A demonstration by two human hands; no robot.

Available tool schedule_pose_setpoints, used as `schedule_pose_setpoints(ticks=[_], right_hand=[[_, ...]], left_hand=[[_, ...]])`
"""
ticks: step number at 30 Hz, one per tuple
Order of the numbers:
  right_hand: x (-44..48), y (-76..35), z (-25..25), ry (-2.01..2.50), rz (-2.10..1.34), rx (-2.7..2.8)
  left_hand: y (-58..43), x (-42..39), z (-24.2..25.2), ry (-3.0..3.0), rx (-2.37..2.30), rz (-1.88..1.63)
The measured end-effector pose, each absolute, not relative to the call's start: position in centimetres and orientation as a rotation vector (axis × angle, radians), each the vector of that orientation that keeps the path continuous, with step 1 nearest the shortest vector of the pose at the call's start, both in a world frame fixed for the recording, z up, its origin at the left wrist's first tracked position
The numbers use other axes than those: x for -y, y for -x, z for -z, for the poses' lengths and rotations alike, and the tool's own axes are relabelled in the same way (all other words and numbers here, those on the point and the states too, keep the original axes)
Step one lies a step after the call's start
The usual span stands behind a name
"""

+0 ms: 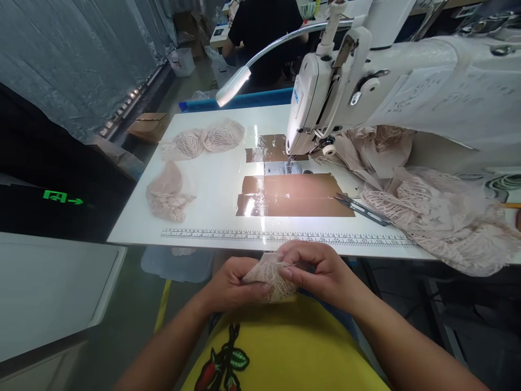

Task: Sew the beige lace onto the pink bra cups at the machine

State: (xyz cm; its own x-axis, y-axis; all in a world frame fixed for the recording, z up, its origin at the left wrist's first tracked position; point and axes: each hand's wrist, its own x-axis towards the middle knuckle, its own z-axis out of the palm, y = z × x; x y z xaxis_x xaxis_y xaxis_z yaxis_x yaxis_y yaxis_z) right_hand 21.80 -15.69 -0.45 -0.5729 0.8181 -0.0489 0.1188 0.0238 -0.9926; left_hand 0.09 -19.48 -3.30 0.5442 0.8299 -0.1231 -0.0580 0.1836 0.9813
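Note:
A small piece of beige lace fabric [272, 279] is held between both hands, just off the table's front edge and close to the body. My left hand [238, 282] is closed on its left side, the thumb lying over the lace. At its upper right, my right hand [313, 266] pinches the edge between thumb and fingers. Beyond the hands stands a white sewing machine [305, 108], its needle area over the metal plate. Thread snips [362, 209] lie to the right of the brown tape [293, 195] on the table.
More beige lace pieces [203, 138] and a crumpled one [169, 193] lie on the table's left. A lace heap [443, 217] hangs over the right front edge. A printed ruler [285, 237] runs along the front. A lamp [234, 86] arches above; a person [266, 38] sits beyond.

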Motion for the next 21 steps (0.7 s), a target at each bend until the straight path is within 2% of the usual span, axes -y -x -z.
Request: schedule_pose_setpoints(ticks=[4,11,21], right_hand=[[16.1,-21.4,0.8,1.08,-1.619,1.632],[16.0,-20.5,1.5,1.157,-1.52,1.689],[14.2,-21.5,0.2,1.17,-1.542,1.74]], left_hand=[[0.0,19.2,2.8,-1.314,-0.798,-0.713],[-0.1,18.5,1.4,-1.571,-1.116,-0.806],[-1.0,16.8,1.2,-1.619,-1.097,-0.77]])
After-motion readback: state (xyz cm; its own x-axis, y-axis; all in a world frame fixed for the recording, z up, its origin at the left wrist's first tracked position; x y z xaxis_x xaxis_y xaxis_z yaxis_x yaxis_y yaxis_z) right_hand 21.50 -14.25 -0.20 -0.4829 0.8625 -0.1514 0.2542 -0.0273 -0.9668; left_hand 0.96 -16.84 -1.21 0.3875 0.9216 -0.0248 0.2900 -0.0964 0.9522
